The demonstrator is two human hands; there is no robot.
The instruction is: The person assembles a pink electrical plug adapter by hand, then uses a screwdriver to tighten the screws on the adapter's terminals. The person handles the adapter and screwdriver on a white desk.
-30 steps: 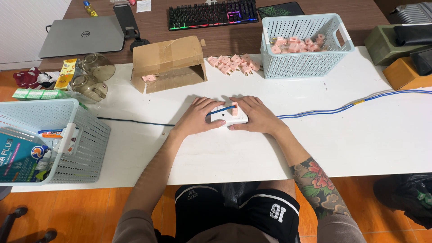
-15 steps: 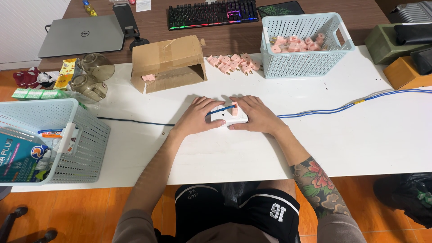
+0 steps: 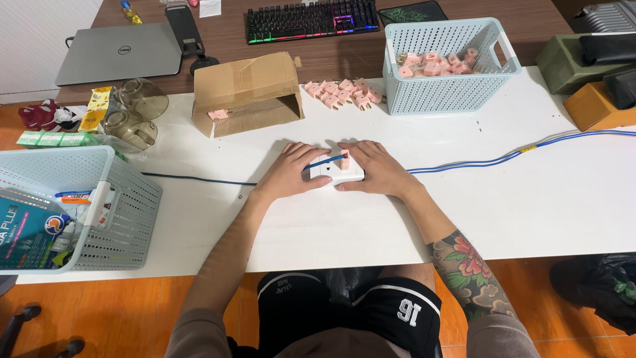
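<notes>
A white power strip (image 3: pixel 334 172) lies on the white table (image 3: pixel 503 199), with a small pink plug adapter (image 3: pixel 344 160) standing in it. My left hand (image 3: pixel 291 171) rests on the strip's left end and holds it down. My right hand (image 3: pixel 374 169) lies over its right end, fingers touching the pink adapter. A blue and white cable (image 3: pixel 503 156) runs right from the strip; a dark cable (image 3: pixel 199 179) runs left.
Loose pink adapters (image 3: pixel 341 91) lie behind the strip, beside an open cardboard box (image 3: pixel 248 93). A pale blue basket (image 3: pixel 450 63) at back right holds more adapters. Another basket (image 3: pixel 73 205) with packets stands at left. Laptop (image 3: pixel 119 53) and keyboard (image 3: pixel 311 18) sit farther back.
Both hands stay on the power strip. Nothing has visibly moved.
</notes>
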